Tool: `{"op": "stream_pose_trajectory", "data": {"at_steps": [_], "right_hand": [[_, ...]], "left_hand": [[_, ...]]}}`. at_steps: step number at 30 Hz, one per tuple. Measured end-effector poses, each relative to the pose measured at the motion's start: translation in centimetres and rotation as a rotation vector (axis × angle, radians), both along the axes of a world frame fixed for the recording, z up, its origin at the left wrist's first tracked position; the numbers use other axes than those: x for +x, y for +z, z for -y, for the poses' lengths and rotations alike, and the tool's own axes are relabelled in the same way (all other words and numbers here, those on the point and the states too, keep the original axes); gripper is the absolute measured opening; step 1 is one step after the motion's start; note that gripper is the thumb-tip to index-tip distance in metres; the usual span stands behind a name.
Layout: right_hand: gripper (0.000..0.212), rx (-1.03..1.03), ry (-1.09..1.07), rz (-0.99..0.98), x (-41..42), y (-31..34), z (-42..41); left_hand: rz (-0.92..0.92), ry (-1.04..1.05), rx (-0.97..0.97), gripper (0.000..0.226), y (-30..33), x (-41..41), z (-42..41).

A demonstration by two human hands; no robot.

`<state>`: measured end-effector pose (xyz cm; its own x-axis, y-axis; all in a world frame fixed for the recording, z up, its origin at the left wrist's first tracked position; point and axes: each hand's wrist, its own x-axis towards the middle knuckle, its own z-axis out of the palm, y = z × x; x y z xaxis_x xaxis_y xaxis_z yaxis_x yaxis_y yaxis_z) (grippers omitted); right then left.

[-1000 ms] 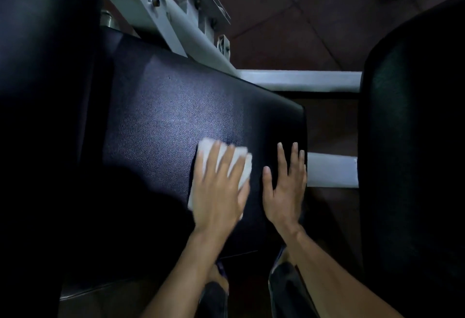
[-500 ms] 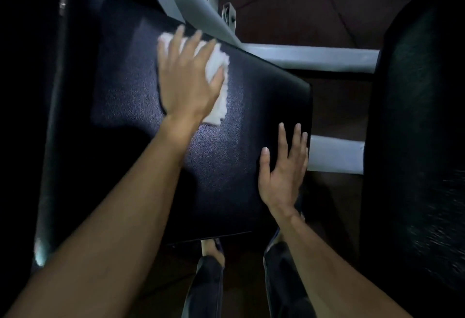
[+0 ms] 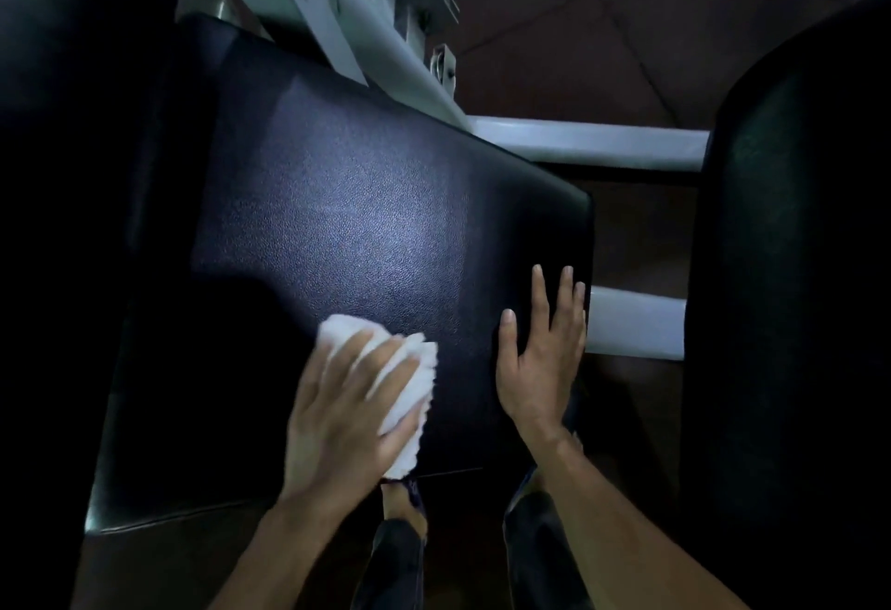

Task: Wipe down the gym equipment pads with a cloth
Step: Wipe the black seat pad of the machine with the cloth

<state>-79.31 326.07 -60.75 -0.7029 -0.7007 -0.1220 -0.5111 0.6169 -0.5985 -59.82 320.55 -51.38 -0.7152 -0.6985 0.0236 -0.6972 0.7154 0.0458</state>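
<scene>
A black padded bench seat (image 3: 366,223) fills the middle of the view, lit in its centre. My left hand (image 3: 342,411) presses a white cloth (image 3: 410,392) flat on the pad's near part, fingers spread over it; the cloth shows beyond my fingertips and along the right of my palm. My right hand (image 3: 540,358) rests flat on the pad near its right edge, fingers straight and holding nothing.
A grey metal frame (image 3: 376,45) runs behind the pad, with grey crossbars (image 3: 588,146) to the right. Another black pad (image 3: 800,272) stands at the right and a dark one (image 3: 62,175) at the left. My legs (image 3: 400,556) and brown floor tiles (image 3: 578,21) lie below.
My left hand has pulled the cloth from the pad's far edge back to its near part. My right hand has stayed flat at the right edge.
</scene>
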Motion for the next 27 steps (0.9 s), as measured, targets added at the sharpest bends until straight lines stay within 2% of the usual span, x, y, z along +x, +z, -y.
{"op": "stream_pose_trajectory", "data": {"at_steps": [2, 5, 7, 10, 12, 14, 16, 19, 23, 27], "right_hand": [[0.06, -0.001, -0.001, -0.002, 0.0, 0.0, 0.0], [0.06, -0.001, 0.0, 0.007, 0.1, -0.1, -0.1], [0.06, -0.005, -0.007, -0.004, 0.1, -0.3, -0.1], [0.06, -0.006, -0.016, -0.026, 0.2, -0.4, 0.0], [0.06, -0.015, -0.022, -0.024, 0.3, -0.4, 0.0], [0.059, -0.024, -0.024, -0.024, 0.2, -0.4, 0.1], [0.059, -0.028, -0.022, -0.022, 0.2, -0.4, 0.0], [0.056, -0.039, -0.015, -0.005, 0.1, -0.4, 0.0], [0.053, -0.049, -0.02, 0.0, 0.1, -0.5, -0.1], [0.053, -0.078, -0.03, 0.025, -0.1, -0.5, 0.0]], "left_hand": [[-0.01, 0.041, -0.052, 0.034, 0.5, 1.4, 1.0], [-0.132, 0.102, -0.08, 0.034, 0.0, 0.7, 4.2], [-0.19, 0.192, -0.12, 0.034, -0.2, -1.8, 8.0], [-0.171, 0.334, -0.226, 0.03, -0.4, -7.5, 14.6], [-0.139, 0.303, -0.199, 0.035, -0.6, -11.6, 17.0], [-0.007, 0.117, -0.124, 0.042, -1.6, -14.5, 17.5], [0.065, -0.034, -0.091, 0.043, -2.2, -15.6, 16.9], [0.028, -0.012, -0.074, 0.039, -2.1, -14.4, 13.6], [-0.026, -0.072, -0.012, 0.036, -2.8, -9.0, 4.3], [-0.004, 0.014, -0.014, 0.039, -3.1, -6.6, 0.0]]}}
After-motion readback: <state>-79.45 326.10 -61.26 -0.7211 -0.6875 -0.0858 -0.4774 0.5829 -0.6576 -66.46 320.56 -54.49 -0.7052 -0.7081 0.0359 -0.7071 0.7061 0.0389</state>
